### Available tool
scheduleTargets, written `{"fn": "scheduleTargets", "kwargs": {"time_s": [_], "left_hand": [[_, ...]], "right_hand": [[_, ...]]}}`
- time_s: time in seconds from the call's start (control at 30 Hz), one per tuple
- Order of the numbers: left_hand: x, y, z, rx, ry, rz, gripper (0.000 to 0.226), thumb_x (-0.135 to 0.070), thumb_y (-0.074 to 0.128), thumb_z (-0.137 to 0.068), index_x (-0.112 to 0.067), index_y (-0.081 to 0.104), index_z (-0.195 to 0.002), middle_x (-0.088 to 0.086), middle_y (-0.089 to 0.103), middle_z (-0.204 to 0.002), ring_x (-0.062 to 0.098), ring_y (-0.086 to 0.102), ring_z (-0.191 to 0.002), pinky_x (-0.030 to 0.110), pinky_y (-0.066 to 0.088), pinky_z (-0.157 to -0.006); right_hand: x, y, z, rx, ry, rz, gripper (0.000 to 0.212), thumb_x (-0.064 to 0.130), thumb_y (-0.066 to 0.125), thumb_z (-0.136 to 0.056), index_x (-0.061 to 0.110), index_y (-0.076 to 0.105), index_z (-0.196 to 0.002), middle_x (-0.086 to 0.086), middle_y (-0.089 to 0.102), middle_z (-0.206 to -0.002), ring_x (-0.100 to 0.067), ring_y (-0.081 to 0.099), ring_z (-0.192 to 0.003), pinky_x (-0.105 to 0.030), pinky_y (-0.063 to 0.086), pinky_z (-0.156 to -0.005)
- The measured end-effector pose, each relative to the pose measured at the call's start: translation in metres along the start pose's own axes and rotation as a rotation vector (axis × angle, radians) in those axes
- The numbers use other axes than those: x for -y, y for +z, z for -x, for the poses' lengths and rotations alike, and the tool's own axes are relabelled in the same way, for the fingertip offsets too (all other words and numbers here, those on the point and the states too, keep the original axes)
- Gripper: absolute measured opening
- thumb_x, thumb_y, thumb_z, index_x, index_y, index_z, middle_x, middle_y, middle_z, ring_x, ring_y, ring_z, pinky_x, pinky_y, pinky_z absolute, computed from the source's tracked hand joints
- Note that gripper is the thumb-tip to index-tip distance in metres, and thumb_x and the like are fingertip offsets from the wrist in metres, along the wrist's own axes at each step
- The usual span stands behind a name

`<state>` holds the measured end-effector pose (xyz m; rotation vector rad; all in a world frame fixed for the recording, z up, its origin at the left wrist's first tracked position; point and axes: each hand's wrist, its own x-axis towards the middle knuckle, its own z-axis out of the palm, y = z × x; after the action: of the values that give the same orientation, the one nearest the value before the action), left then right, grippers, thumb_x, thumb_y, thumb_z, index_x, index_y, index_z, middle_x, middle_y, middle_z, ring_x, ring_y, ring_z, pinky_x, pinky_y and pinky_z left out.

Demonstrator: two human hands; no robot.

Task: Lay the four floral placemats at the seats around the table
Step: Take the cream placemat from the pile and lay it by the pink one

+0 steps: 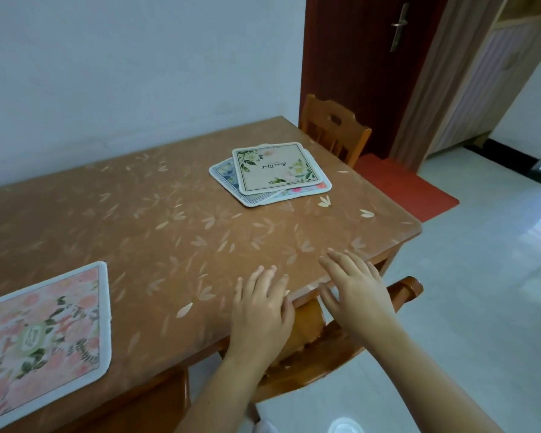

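A pink floral placemat [44,335] lies flat at the near left of the table [138,214], its long side along the near edge, and the frame cuts off its left part. The table top is brown under a clear cover printed with pale leaves, and its far side stands against a white wall [138,57].

Towards the far right corner, well apart from the pink mat, the other 3 placemats lie in a loose stack [272,170]. The cream mat with green leaves is on top, a blue one [224,175] shows beneath on the left, and a strip with pink flowers [306,190] pokes out at the lower right.

At the near right edge of the table the left hand [263,310] reaches palm down, its fingers straight and slightly spread, holding nothing. Just beside it the right hand [356,285] does the same, fingers wide and empty. Both are blurred, so I cannot tell whether they touch the top.

Below the hands a wooden chair [403,289] is tucked at that edge. A 2nd chair [334,126] stands at the table's right end, with a red floor mat [403,189] and a dark red door [356,57] behind it.
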<state>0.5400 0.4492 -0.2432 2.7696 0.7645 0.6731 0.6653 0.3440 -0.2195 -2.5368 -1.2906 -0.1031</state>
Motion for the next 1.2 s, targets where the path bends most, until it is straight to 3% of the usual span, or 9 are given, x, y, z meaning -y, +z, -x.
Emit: {"fn": "scheduleTargets", "kwargs": {"time_s": [0.3, 0.47, 0.63, 0.9, 1.03, 1.2], "left_hand": [[0.025, 0.04, -0.086, -0.016, 0.003, 0.053, 0.035, -0.016, 0.07, -0.075, -0.014, 0.065, -0.11, 0.009, 0.063, -0.118, 0.027, 0.054, -0.115, 0.054, 0.036, -0.096], [0.027, 0.064, -0.13, 0.044, -0.122, 0.196, 0.033, -0.021, 0.056, -0.086, -0.019, 0.059, -0.119, 0.002, 0.053, -0.13, 0.021, 0.04, -0.127, 0.048, 0.023, -0.107], [0.03, 0.089, -0.178, -0.014, -0.178, 0.172, 0.036, -0.021, 0.049, -0.079, -0.014, 0.063, -0.112, 0.007, 0.059, -0.122, 0.027, 0.048, -0.12, 0.052, 0.03, -0.102], [0.059, 0.16, -0.245, -0.006, -0.278, 0.045, 0.034, -0.011, 0.069, -0.069, -0.01, 0.065, -0.103, 0.009, 0.062, -0.116, 0.028, 0.055, -0.111, 0.051, 0.04, -0.093], [0.077, 0.194, -0.274, 0.021, -0.266, 0.01, 0.035, -0.006, 0.072, -0.062, -0.005, 0.065, -0.097, 0.014, 0.064, -0.11, 0.033, 0.058, -0.104, 0.05, 0.048, -0.087], [0.093, 0.227, -0.307, 0.013, -0.271, -0.005, 0.039, 0.001, 0.072, -0.061, 0.0, 0.066, -0.099, 0.02, 0.064, -0.107, 0.037, 0.059, -0.103, 0.052, 0.047, -0.086]], "right_hand": [[-0.019, 0.017, -0.087, 0.067, -0.014, -0.011, 0.043, 0.033, 0.049, -0.09, 0.026, 0.043, -0.131, 0.004, 0.044, -0.14, -0.02, 0.033, -0.133, -0.046, 0.026, -0.108], [-0.044, 0.025, -0.126, 0.108, -0.025, 0.002, 0.044, 0.032, 0.049, -0.088, 0.025, 0.044, -0.131, 0.004, 0.043, -0.141, -0.019, 0.032, -0.133, -0.045, 0.026, -0.108], [-0.068, 0.04, -0.183, 0.127, -0.075, -0.046, 0.043, 0.028, 0.051, -0.088, 0.02, 0.046, -0.13, 0.001, 0.047, -0.137, -0.021, 0.036, -0.13, -0.041, 0.029, -0.105], [-0.106, 0.094, -0.286, 0.21, -0.184, -0.066, 0.038, 0.025, 0.047, -0.088, 0.019, 0.049, -0.126, 0.001, 0.048, -0.135, -0.021, 0.039, -0.125, -0.041, 0.026, -0.107], [-0.122, 0.127, -0.324, 0.225, -0.245, -0.088, 0.037, 0.026, 0.051, -0.086, 0.015, 0.053, -0.122, -0.003, 0.052, -0.132, -0.024, 0.042, -0.124, -0.04, 0.033, -0.101], [-0.134, 0.167, -0.357, 0.166, -0.321, -0.151, 0.035, 0.015, 0.067, -0.075, 0.006, 0.062, -0.109, -0.012, 0.063, -0.117, -0.032, 0.056, -0.11, -0.048, 0.046, -0.091]]}}
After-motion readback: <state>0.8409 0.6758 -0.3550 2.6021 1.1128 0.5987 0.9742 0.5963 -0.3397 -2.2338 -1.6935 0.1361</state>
